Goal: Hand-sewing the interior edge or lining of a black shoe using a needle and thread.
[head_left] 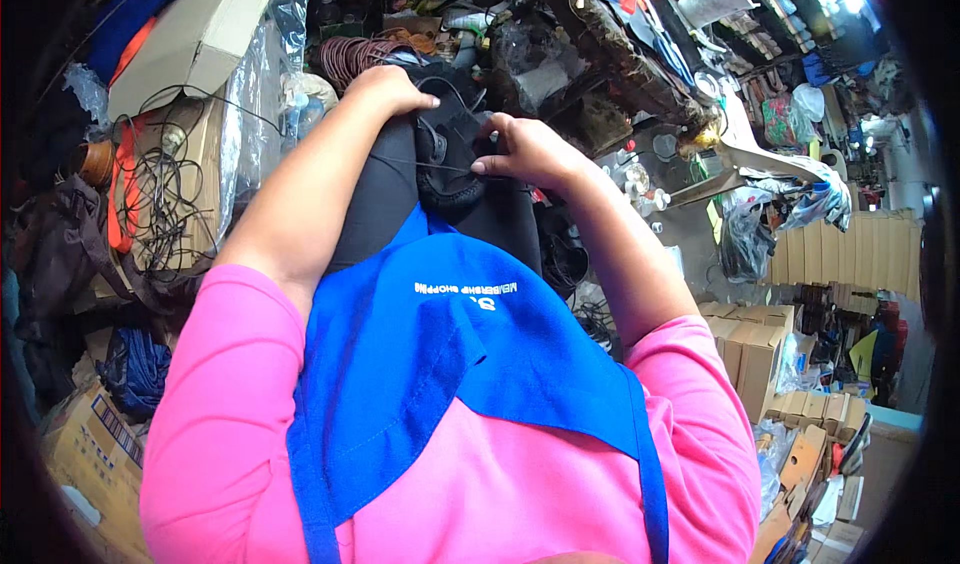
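Toward the upper middle of the frame, a black shoe (452, 192) lies on my lap (375, 204), between my 2 hands. My left hand (385, 92) bends over its far end, thumb out, fingers mostly hidden, so I cannot tell how firmly it grips. My right hand (525, 152) is part closed, thumb and fingertips slightly apart; 1 dark thread (420, 165) runs across the shoe to the thumb, though whether it is pinched I cannot tell. I judge the work to be under way: the thread is strung across, and black on black hides what is finished or left. Beside my left hand a coil of brown cord (358, 59) crowds close; a cord tangle (170, 189) hangs at left below a cardboard box (200, 44). At right, a white stand (742, 154) is well apart.
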`<action>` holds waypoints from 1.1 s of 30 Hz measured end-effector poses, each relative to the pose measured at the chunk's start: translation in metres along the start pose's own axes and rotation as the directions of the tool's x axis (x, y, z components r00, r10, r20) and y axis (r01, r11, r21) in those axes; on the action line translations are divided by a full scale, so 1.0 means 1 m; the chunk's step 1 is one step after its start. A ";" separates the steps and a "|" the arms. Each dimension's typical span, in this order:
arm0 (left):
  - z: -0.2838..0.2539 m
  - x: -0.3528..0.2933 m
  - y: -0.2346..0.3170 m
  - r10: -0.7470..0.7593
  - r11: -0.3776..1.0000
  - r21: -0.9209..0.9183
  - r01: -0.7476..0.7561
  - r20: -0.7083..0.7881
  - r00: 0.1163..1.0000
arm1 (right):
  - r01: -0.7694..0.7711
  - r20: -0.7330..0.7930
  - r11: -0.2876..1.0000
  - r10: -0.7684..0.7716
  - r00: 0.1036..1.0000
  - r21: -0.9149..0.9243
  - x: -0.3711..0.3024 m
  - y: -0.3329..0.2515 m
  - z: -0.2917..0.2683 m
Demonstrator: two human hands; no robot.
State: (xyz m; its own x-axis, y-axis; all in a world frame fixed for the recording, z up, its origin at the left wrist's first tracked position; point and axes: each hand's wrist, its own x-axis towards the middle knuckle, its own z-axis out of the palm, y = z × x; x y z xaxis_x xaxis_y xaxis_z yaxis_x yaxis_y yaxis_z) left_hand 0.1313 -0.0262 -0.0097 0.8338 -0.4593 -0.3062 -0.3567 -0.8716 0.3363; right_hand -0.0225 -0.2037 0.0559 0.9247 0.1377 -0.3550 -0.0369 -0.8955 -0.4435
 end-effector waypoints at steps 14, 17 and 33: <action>0.021 0.035 -0.014 0.073 0.997 0.014 -0.073 -0.010 0.997 | -0.148 -0.255 0.954 0.216 0.943 0.261 -0.038 0.004 0.070; 0.019 0.029 0.004 -0.042 0.998 0.050 0.039 0.054 0.998 | -0.138 -0.344 0.956 0.226 0.911 0.261 -0.034 0.001 0.075; 0.048 -0.122 0.028 0.617 0.667 -0.194 -0.719 -0.397 0.680 | 0.005 -0.422 0.927 0.166 0.892 0.375 -0.023 0.019 0.042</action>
State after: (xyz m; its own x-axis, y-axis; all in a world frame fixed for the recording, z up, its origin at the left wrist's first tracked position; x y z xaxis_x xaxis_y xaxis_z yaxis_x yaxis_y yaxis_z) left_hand -0.0009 -0.0028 -0.0060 0.5138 -0.7819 0.3530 -0.7559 -0.2181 0.6172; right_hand -0.0606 -0.2065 0.0211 0.9781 -0.2038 -0.0430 -0.1714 -0.6706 -0.7218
